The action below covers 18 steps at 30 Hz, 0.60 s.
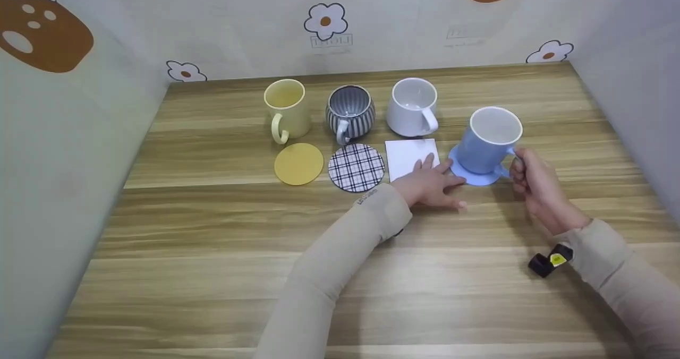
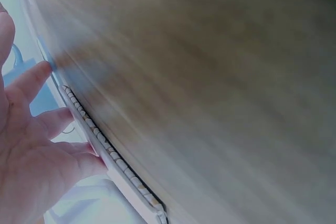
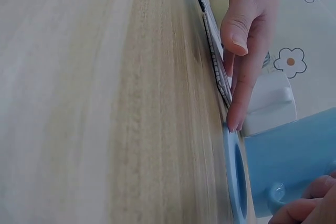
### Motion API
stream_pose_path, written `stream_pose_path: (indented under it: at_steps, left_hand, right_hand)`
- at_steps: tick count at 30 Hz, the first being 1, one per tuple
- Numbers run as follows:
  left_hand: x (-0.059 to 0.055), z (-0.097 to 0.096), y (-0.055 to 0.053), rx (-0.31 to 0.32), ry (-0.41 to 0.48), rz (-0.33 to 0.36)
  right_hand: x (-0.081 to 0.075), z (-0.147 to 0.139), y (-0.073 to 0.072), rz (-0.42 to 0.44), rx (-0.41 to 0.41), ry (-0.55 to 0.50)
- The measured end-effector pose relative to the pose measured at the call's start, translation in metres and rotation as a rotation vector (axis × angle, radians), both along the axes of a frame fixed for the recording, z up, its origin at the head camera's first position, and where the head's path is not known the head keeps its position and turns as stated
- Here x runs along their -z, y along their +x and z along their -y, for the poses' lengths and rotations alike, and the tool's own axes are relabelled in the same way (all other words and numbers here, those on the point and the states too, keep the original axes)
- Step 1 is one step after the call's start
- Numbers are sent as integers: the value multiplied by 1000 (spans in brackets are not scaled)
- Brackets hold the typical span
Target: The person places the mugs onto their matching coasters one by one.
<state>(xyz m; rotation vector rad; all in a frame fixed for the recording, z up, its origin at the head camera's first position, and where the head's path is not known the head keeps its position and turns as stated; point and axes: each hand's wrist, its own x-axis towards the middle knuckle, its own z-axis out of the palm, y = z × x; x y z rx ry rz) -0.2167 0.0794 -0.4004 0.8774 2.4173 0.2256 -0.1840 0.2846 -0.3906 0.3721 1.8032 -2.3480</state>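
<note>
My right hand (image 1: 539,186) grips the handle of a blue mug (image 1: 486,141), which is upright over a round blue coaster (image 1: 478,179). Whether the mug's base touches the coaster I cannot tell. My left hand (image 1: 430,185) lies with fingers spread, some over a square white coaster (image 1: 404,157), and one fingertip at the blue coaster's rim. In the right wrist view that fingertip touches the blue coaster (image 3: 231,156), close to the blue mug (image 3: 294,156). Behind the white coaster stands a white mug (image 1: 411,109).
A yellow mug (image 1: 292,109) and a grey striped mug (image 1: 350,112) stand to the left, with a round yellow coaster (image 1: 298,164) and a round plaid coaster (image 1: 356,168) before them. Patterned walls (image 1: 239,30) border the wooden table (image 1: 212,242).
</note>
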Motion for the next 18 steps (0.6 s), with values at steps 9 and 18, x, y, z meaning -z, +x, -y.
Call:
stream_pose_path:
  at_steps: [9, 18]
  left_hand:
    - [0, 0, 0, 6, -6, 4]
    - [-1, -1, 0, 7, -24, 17]
  right_hand:
    - [2, 2, 2, 15, -8, 17]
    - [5, 0, 4, 7, -5, 25]
